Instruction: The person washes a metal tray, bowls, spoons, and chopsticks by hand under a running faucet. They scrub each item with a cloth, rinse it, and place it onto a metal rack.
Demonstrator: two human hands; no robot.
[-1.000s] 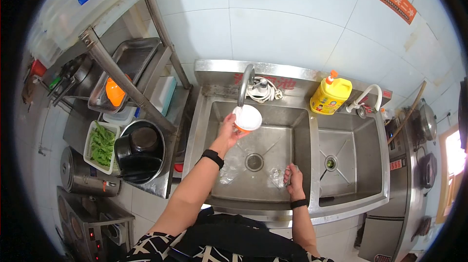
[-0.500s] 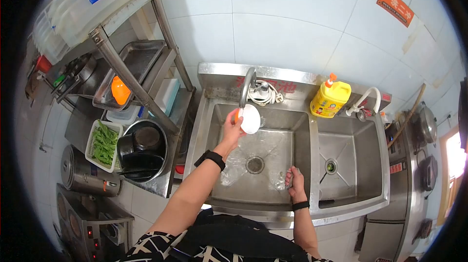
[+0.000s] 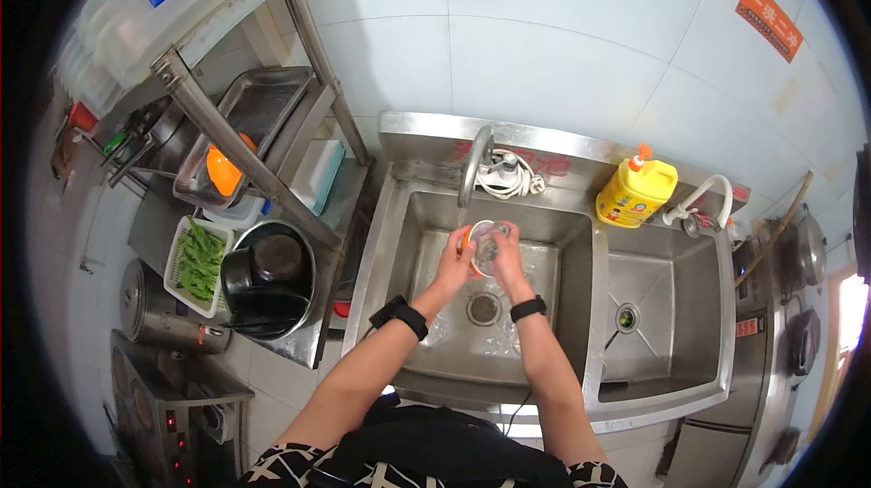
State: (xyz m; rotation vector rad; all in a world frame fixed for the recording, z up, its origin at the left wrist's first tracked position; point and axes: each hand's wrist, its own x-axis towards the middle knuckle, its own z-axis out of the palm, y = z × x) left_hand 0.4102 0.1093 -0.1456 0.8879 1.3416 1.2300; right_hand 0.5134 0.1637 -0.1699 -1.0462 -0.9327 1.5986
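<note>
My left hand (image 3: 454,258) grips a small bowl (image 3: 475,232), white inside and orange outside, by its left side. The bowl is held tilted over the large sink basin (image 3: 435,207), just below the metal faucet (image 3: 476,166), with water running from the spout. Inside the bowl, the bent fingers of my right hand (image 3: 508,261) press on a greyish, see-through-looking thing; I cannot tell what it is. Under both hands lies the round drain (image 3: 484,308), with water spread over the basin floor around it.
A yellow detergent jug (image 3: 637,193) with an orange pump stands behind the divider. To the right is a smaller basin (image 3: 649,279) with a white faucet (image 3: 717,189). On the left, a metal rack (image 3: 308,25) holds trays, black pans (image 3: 263,288) and a basket of greens (image 3: 220,307).
My right hand has come up from the basin's lower right into the bowl. My left hand has brought the bowl slightly right and down, tilting it. The view has shifted a little.
</note>
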